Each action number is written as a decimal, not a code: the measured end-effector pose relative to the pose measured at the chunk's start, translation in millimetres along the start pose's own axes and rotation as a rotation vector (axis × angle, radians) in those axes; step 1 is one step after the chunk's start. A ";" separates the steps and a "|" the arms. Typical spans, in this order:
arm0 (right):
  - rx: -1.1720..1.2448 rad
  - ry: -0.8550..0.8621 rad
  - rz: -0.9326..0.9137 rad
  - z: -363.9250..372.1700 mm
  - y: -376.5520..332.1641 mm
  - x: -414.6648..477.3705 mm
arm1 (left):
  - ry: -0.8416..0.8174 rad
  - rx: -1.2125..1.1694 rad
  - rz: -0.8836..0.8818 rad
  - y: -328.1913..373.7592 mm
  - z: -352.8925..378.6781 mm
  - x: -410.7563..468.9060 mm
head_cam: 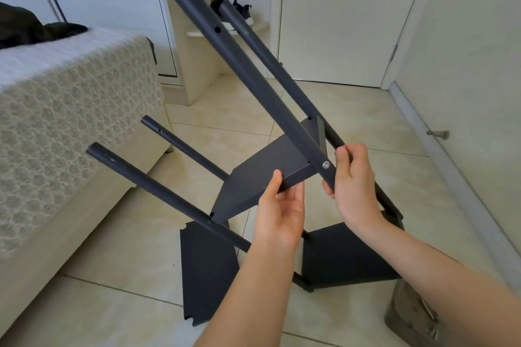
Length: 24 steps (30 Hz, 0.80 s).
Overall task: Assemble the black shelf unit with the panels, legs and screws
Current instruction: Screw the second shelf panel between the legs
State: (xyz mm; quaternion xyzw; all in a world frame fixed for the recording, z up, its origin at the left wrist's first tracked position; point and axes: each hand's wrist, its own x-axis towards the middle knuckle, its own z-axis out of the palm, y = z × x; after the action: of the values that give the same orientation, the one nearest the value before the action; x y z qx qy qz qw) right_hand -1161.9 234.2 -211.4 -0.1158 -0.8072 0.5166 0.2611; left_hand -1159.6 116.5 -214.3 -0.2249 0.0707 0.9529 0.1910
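- The half-built shelf unit is held off the tiled floor (127,248), tipped over. One black panel (270,166) carries four legs.
- The nearest leg (253,76) slants up and away, fixed at the panel's corner by a silver screw (326,164).
- The left hand (279,214) grips the panel's near edge, thumb on top and fingers underneath.
- The right hand (352,186) curls round that leg's lower end, just below the screw.
- This looks like turning the frame to check the joint. I would bear the weight on the panel, not lever on the leg, as one screw may let it swing.
- Two loose panels lie on the floor beneath, one left (207,270) and one right (346,256). Their notched corners should meet the open holes higher up the legs.
- A bed (70,110) stands close on the left, so swing the long legs carefully.
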 end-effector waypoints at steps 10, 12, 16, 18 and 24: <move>-0.289 -0.109 -0.076 31.0 -3.1 -22.8 | -0.003 -0.156 -0.015 25.4 -50.8 0.1; -0.339 -0.144 -0.107 45.3 -1.3 -28.9 | 0.019 -0.185 -0.006 32.2 -63.3 -1.6; -0.430 -0.223 -0.134 69.5 -0.1 -41.2 | 0.055 -0.231 0.020 50.0 -83.7 -5.8; -0.460 -0.256 -0.143 79.6 -0.6 -45.8 | 0.065 -0.236 0.035 59.1 -92.4 -6.1; -0.544 -0.360 -0.137 103.2 1.3 -58.2 | 0.107 -0.280 0.057 75.8 -119.4 -2.1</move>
State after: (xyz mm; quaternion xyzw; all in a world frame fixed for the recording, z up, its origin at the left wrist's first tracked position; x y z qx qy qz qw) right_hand -1169.1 128.4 -264.2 -0.0336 -0.9546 0.2755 0.1079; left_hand -1139.9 20.0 -315.7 -0.2979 -0.0467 0.9450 0.1268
